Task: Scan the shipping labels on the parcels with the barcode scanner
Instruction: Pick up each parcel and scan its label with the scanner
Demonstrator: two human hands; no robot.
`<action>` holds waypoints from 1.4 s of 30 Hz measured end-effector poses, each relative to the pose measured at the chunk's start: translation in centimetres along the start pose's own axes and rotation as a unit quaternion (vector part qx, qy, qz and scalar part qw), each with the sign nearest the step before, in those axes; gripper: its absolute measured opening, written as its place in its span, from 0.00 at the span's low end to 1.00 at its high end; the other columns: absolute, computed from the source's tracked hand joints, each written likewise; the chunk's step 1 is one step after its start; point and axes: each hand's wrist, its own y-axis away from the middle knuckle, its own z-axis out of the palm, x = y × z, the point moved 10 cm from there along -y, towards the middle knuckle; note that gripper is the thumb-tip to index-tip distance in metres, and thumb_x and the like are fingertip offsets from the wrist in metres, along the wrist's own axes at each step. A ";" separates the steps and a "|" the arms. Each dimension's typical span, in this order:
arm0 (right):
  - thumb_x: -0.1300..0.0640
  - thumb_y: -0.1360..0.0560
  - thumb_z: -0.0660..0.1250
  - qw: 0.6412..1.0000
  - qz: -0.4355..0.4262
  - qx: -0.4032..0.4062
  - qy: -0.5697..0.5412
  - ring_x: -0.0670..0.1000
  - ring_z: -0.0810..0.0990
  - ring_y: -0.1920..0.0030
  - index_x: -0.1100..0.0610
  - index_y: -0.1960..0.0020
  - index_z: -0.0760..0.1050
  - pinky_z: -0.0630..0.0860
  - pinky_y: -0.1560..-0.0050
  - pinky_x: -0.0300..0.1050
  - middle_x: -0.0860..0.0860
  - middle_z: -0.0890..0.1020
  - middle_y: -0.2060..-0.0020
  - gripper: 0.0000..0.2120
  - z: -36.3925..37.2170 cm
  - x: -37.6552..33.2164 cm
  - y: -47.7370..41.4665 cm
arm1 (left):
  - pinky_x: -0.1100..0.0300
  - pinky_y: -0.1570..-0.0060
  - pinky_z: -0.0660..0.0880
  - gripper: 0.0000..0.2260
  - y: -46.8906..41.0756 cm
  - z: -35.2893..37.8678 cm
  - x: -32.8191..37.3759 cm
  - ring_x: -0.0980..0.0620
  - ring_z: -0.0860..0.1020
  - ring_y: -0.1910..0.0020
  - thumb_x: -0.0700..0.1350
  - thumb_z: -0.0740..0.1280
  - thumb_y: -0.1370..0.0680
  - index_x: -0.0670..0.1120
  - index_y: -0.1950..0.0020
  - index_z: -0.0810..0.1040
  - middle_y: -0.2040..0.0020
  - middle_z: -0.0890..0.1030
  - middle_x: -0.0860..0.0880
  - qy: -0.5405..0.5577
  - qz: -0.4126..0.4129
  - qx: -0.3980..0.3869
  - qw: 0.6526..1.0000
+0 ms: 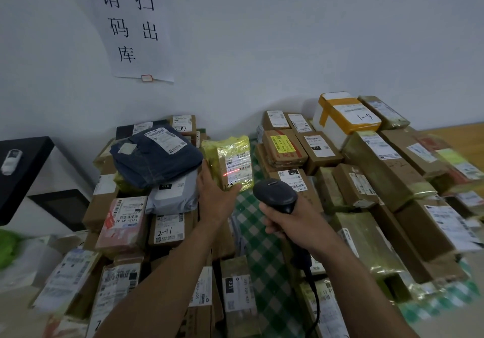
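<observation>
Pale wall (262,49) fills the upper half of my view, with a paper sign (131,23) of large black Chinese characters stuck to it on the left. Below it the tabletop (262,238) wears a green-and-white checked cloth that shows only in a strip down the middle, because parcels are heaped on both sides. The left heap (125,222) is cardboard boxes and soft bags with their white labels turned up; a dark blue bag (154,159) lies on top of it. The right heap (379,180) is mostly brown boxes wound in tape, and a white foam box (337,117) with yellow tape sits at its back, near the wall.

Between the heaps my left hand (214,196) holds up a yellow-green parcel (230,159), fingers wrapped round its left side and thumb under its lower edge, so that its shipping label (239,170) faces me. My right hand (290,222) is closed firmly round the handle of the black barcode scanner (277,193), whose head points at that parcel from just beside it. A black cable (314,298) runs down from the handle toward me. A thin red line (231,173) of light lies across the label, over the barcode.
</observation>
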 end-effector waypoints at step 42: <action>0.56 0.22 0.74 0.983 0.058 0.047 -0.168 0.54 0.86 0.47 0.43 0.42 0.79 0.79 0.63 0.34 0.50 0.86 0.44 0.12 1.3 5.3 -3.1 | 0.43 0.22 0.56 0.33 2.9 6.4 -11.9 0.38 0.44 0.18 0.41 0.59 0.17 0.49 0.15 0.46 0.16 0.36 0.45 -0.244 -0.145 -0.198 0.938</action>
